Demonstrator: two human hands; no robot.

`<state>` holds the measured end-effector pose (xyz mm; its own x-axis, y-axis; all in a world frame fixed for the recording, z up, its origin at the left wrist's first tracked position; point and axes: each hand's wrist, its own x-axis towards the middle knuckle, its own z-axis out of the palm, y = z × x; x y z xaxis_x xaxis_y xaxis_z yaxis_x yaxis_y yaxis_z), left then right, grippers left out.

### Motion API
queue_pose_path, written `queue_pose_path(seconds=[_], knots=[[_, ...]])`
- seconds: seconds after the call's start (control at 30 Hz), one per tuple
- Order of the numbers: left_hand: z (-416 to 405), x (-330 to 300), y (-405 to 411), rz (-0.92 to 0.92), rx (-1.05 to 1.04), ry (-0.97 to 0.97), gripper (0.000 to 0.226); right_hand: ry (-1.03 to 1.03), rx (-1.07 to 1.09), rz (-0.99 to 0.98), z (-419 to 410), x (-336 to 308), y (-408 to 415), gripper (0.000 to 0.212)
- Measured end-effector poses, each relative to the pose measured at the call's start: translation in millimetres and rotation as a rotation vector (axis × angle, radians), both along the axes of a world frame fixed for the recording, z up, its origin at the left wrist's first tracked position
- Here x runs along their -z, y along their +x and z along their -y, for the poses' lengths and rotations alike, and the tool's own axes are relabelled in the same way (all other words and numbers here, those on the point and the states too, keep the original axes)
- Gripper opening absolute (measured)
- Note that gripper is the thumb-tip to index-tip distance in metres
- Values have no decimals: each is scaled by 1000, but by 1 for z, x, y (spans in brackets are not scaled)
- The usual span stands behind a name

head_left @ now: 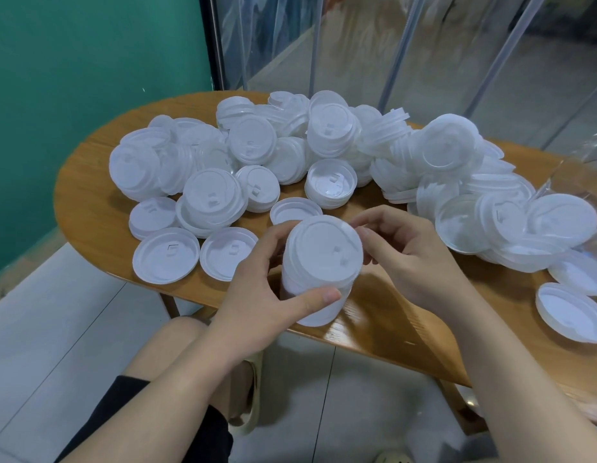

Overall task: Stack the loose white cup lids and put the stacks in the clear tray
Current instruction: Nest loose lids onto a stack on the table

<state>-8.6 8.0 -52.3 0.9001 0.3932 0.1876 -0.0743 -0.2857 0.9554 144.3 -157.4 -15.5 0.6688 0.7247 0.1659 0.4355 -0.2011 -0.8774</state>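
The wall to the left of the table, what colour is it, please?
Teal green wall, clearest in the head view.

Left grip [257,295] curled round lid stack [320,262]; right grip [407,259] fingers bent at its rim.

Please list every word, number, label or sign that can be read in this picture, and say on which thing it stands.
There are none. The lids carry only moulded tabs and sip-hole marks, no letters. The stack held by the left hand and right hand is plain. The table bears no text.
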Motion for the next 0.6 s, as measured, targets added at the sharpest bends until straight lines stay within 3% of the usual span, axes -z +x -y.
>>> queue_pose_path(seconds=[0.17, 0.33, 0.47, 0.6], knots=[[0, -2, -1, -2, 5, 45, 90, 20, 10, 25, -9, 0, 13, 13], [-2, -3, -2, 12, 1, 66, 76, 42, 26, 35, -24, 2, 23, 13], [-4, -2, -3, 16, 8, 50, 72, -19, 55, 218, -38, 18, 36, 14], [-7, 0, -6, 28, -6, 74, 71, -205, -12, 388, -51, 34, 51, 24]])
